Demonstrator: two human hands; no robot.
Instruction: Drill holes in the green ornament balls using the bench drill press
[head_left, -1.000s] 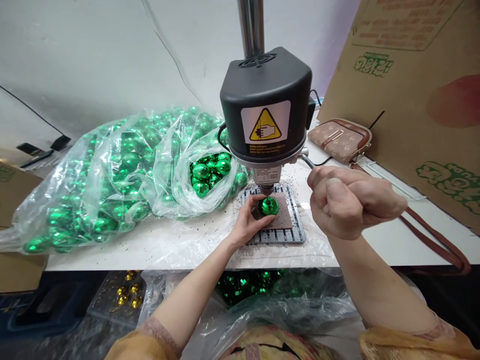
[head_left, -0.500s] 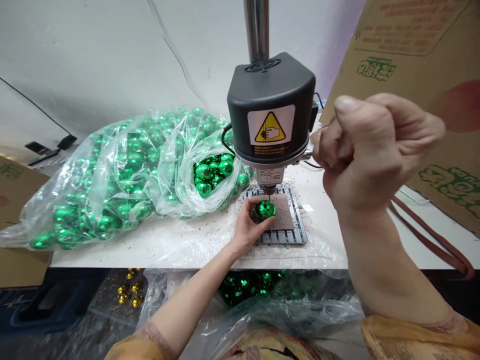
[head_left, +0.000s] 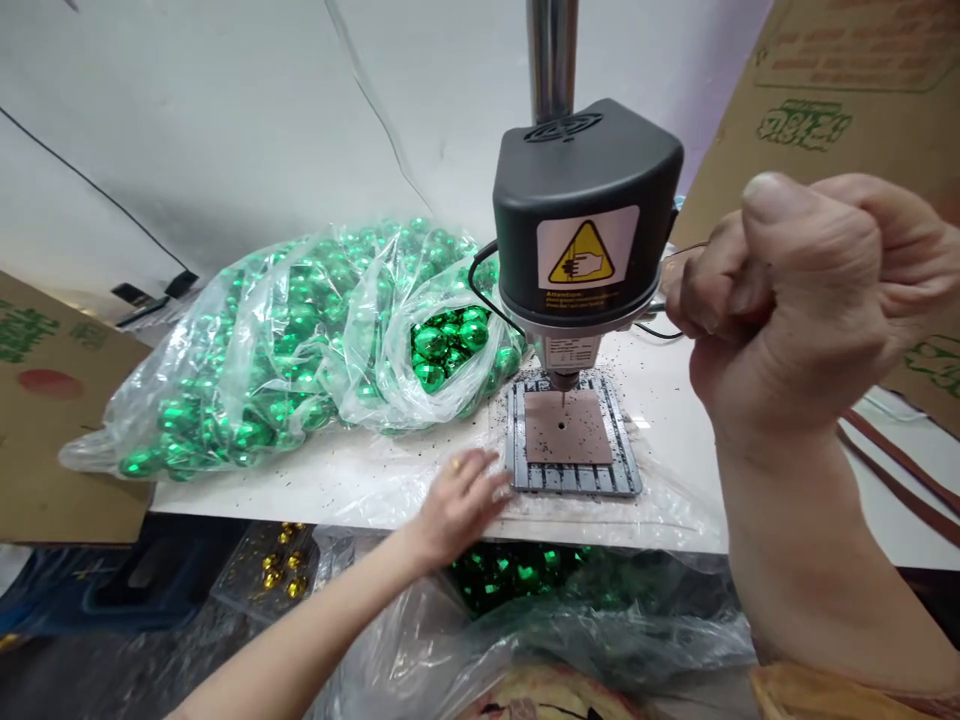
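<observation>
A black-topped drill press (head_left: 589, 210) stands over a slotted metal base (head_left: 626, 470) that bears a brown square pad (head_left: 577, 440) with a small hole. No ball lies on the pad. My left hand (head_left: 461, 505), slightly blurred, is just left of the base near the table's front edge, its fingers apart and no ball in it. On the right, my right hand (head_left: 810, 270) is closed in a fist beside the drill head, at the end of a metal lever; the gripped part is hidden. Behind my left hand, an open plastic bag (head_left: 450, 400) shows shiny green balls (head_left: 431, 343).
More green balls (head_left: 525, 575) lie in a plastic bag below the table edge. Gold balls (head_left: 296, 585) sit in a clear tray at lower left. Cardboard boxes stand left (head_left: 67, 440) and right (head_left: 727, 190). Dark shavings dot the white table (head_left: 247, 497).
My left hand has let go of the green ball and moved left and down from the pad, and the ball is gone from the pad. The view has shifted; my right hand remains in a fist.
</observation>
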